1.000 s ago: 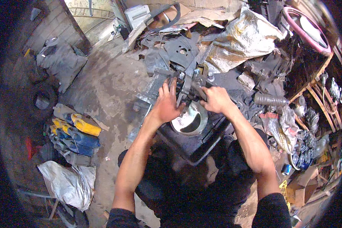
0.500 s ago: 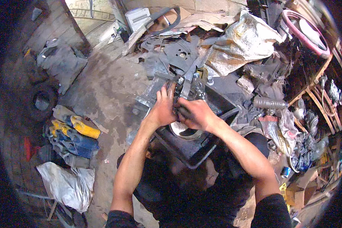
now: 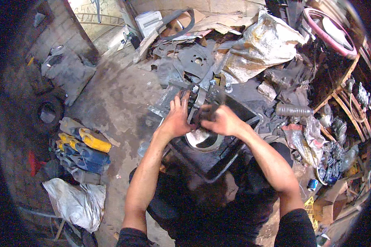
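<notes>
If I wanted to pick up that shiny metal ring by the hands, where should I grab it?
Probably the near rim of the ring, from the person's side. It lies flat in the black tray, and that edge is bare. The far edge sits under the left hand and right hand, so it is blocked.

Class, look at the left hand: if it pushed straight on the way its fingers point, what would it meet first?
The left hand points up and away, fingers already on the metal part held over the black tray. Beyond it, probably the grey sheet scrap on the floor; depth is unclear.
</notes>
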Demonstrator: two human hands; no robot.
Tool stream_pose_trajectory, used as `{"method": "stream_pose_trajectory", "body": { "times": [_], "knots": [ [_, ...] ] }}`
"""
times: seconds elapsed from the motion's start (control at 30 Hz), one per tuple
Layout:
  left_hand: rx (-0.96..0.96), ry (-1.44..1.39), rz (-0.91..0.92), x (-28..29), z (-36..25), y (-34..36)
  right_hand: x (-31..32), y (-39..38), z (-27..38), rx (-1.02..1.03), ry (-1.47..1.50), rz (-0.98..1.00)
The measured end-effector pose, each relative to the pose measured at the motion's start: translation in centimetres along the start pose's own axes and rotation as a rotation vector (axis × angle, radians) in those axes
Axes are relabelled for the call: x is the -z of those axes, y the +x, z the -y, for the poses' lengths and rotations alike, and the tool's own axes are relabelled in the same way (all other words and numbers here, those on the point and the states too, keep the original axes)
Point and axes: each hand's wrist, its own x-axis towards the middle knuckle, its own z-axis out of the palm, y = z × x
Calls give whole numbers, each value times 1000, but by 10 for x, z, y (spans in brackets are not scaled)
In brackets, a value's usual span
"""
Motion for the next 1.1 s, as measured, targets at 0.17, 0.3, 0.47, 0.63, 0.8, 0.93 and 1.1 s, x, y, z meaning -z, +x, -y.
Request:
{"method": "stream_pose_trajectory", "body": {
  "times": [0.17, 0.3, 0.47, 0.63, 0.8, 0.93, 1.1],
  "knots": [
    [-93, 0, -87, -5, 10, -2, -1, 10, 15, -5, 5, -501],
    [-66, -11, -67, -3, 2, -1, -10, 20, -7, -67, -27, -488],
    [-58, -14, -67, -6, 0, 3, 15, 32, -60, -340, 235, -893],
    [-70, 20, -60, -3, 6, -4, 2, 28, -12, -149, 275, -643],
    [-38, -36, -50, -6, 6, -1, 0, 35, -48, -475, 140, -729],
    [-83, 8, -78, -5, 11, -4, -2, 36, -17, -269, 373, -743],
    [-90, -43, -89, -6, 5, 0, -5, 33, -36, -192, 184, -651]
  ]
}}
